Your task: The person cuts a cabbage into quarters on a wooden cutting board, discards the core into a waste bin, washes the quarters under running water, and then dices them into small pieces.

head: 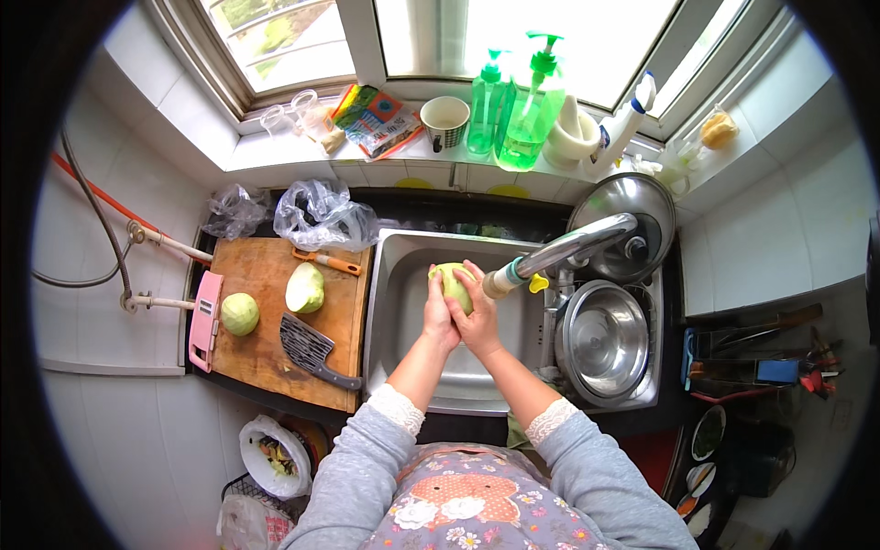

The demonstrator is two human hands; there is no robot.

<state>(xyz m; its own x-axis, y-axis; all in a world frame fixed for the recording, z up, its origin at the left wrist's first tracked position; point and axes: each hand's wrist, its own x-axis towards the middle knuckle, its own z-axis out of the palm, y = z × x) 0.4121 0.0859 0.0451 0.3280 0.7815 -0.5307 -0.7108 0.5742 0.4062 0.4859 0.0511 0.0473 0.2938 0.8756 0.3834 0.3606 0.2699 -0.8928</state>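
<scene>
Over the steel sink (447, 371), a peeled pale green vegetable (455, 285) is held between my left hand (438, 313) on its left side and my right hand (476, 309) on its right. The curved chrome faucet (577, 246) reaches in from the right, its spout close to my right fingers. Left of the sink lies a wooden cutting board (254, 364). On it are a cut vegetable piece (304, 287) with its pale face showing, a rounded peeled piece (240, 314), a cleaver (313, 347) with a patterned blade, and an orange-handled peeler (330, 261).
A pink grater (205, 320) lies at the board's left edge. Plastic bags (324, 216) sit behind the board. Steel bowls (605, 340) and a pot lid (622, 227) are right of the sink. Green pump bottles (529, 117) and a cup (445, 124) stand on the sill. A lined waste bin (275, 457) is lower left.
</scene>
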